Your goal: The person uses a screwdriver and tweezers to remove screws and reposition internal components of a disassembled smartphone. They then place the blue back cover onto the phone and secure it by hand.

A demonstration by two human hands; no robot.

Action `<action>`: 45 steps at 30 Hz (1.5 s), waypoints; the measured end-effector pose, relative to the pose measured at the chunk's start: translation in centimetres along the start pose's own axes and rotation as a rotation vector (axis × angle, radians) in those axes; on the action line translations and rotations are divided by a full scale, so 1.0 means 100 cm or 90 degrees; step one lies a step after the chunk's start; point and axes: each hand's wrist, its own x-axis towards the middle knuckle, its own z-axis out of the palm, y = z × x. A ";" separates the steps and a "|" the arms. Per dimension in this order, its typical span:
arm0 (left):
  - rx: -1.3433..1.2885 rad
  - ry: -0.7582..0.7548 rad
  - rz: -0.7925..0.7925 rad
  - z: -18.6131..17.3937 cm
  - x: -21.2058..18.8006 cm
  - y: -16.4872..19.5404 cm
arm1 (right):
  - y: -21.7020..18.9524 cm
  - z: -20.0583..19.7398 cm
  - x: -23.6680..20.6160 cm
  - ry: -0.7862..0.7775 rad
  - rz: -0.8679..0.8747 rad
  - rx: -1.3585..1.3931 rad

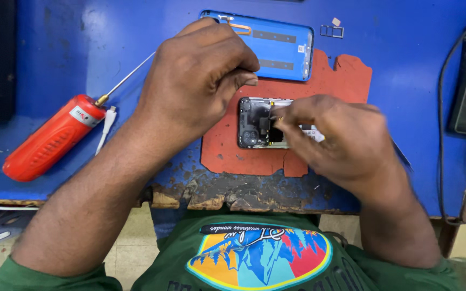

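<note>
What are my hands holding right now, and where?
The right hand covers the opened phone, its fingers on the internals. The left hand hovers above; a grip cannot be told.

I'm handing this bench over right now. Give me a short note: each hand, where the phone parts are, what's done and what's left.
Left hand: hovering above the opened phone, fingers pinched; whether it holds anything cannot be told.
Right hand: fingertips down on the phone's exposed insides, near the camera end.
Phone lies on the red mat at the blue bench front edge.
Done: blue back cover is off, lying behind the phone; card tray out beside it.
Left: internal work ongoing; cover and tray not refitted.
Red bottle with needle nozzle lies left.
</note>
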 end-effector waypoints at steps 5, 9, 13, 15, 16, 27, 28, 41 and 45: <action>-0.005 -0.010 -0.005 0.002 0.002 -0.001 | -0.002 -0.001 0.000 -0.004 0.042 0.089; -0.009 -0.012 -0.007 0.000 0.000 0.000 | -0.003 0.001 0.001 0.006 0.096 -0.029; -0.007 -0.026 -0.024 0.002 0.001 0.001 | -0.005 -0.001 0.000 -0.008 0.023 0.073; -0.009 -0.030 -0.025 0.000 0.000 0.001 | -0.006 0.000 -0.001 0.004 0.045 -0.010; -0.012 -0.037 -0.030 0.001 0.000 0.001 | -0.006 0.000 -0.002 0.001 0.064 0.009; -0.099 -0.077 -0.054 0.011 0.003 0.006 | 0.007 0.002 -0.009 0.227 0.070 0.380; -0.105 -0.078 -0.056 0.011 0.003 0.007 | 0.007 0.004 -0.009 0.223 0.048 0.366; -0.117 -0.081 -0.043 0.011 0.004 0.007 | 0.008 0.015 -0.010 0.224 0.041 0.362; -0.120 -0.078 -0.050 0.011 0.003 0.008 | 0.007 0.018 -0.010 0.232 0.033 0.358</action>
